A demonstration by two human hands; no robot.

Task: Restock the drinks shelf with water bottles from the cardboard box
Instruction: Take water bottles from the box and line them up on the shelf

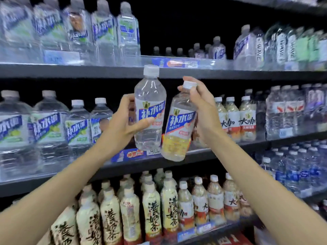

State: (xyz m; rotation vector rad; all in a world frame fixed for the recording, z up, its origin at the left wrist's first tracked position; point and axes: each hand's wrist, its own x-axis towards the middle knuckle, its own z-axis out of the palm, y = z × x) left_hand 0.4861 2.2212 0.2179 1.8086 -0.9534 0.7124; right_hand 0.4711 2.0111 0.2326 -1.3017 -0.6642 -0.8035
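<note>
— Dark shop shelving fills the view, packed with drinks on every level. What are the fingers doing?

— On the left hand, thumb and fingers wrap the label band of an upright water bottle. The right hand pinches a second bottle round its neck, just under the white cap, so it hangs tilted with its base swung left, just beside the first.

— And where are they relative to the shelves?

— Both are held in the air before the middle shelf, below the upper shelf's gap, where a few small bottles stand at the back.

— How would they handle?

— Full, so moderately heavy; thin clear plastic likely gives under a squeeze and is slick. The mid-body grip looks steadier; the neck pinch lets the bottle swing. The cardboard box isn't in view.
</note>
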